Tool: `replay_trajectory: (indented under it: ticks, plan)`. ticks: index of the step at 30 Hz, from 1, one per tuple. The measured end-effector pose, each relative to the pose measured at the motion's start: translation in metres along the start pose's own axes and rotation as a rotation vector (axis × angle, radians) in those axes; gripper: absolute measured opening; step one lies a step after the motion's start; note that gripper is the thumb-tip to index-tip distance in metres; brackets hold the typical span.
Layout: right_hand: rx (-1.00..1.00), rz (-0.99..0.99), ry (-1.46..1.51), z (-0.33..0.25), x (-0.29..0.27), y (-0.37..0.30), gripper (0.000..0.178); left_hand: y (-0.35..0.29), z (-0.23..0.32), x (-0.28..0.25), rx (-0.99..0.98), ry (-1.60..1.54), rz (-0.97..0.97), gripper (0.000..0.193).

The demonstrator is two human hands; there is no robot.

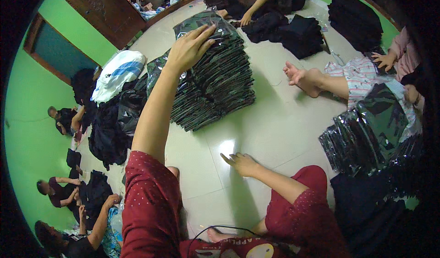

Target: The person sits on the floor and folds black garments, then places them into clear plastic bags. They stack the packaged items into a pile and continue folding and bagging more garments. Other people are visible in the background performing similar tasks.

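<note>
A tall stack of dark folded garments in clear plastic bags stands on the tiled floor in front of me. My left hand reaches out over it and lies on its top, fingers stretched along the shiny plastic, grasping nothing. Nearer to me, my right hand hovers low over the pale tiles, apart from the stack. Its forefinger is stretched out and the other fingers are slightly bent, with nothing held.
More bagged garments are piled at the right, beside a seated person's leg. Black cloth piles lie at the far side, near another person's hands. At the left are a white and blue sack, dark clothes and several seated people.
</note>
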State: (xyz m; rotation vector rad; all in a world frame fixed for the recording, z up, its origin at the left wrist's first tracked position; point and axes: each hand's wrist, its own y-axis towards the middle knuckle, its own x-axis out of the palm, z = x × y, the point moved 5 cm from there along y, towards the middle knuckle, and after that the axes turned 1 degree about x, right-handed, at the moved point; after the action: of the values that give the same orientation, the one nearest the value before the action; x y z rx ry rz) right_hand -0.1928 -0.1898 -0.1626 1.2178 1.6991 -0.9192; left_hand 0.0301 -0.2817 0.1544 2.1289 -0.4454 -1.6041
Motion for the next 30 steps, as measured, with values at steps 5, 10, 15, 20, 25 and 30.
replay_trajectory:
  ticks: [5,10,15,20,25,30]
  plan:
    - [0.071,-0.049,0.039,0.018,0.007,0.003,0.087,0.002,0.008,-0.002,-0.178,0.080,-0.058,0.055]
    - [0.048,-0.125,-0.068,0.016,0.009,-0.008,0.094,-0.048,0.042,-0.047,-0.133,-0.030,0.214,0.054]
    - [0.109,-0.323,-0.010,0.025,0.021,-0.018,0.106,-0.199,0.098,-0.088,-0.181,-0.106,0.061,0.049]
    - [0.151,-0.340,-0.086,0.022,0.024,-0.036,0.115,-0.385,0.135,-0.131,-0.649,-0.247,-0.138,0.035]
    - [0.253,-0.410,-0.129,0.010,0.035,-0.051,0.121,-0.515,0.159,-0.201,-1.098,-0.184,-0.010,0.023]
    - [0.331,-0.408,-0.100,-0.010,0.053,-0.064,0.126,-0.560,0.196,-0.228,-1.226,-0.063,-0.059,0.037]
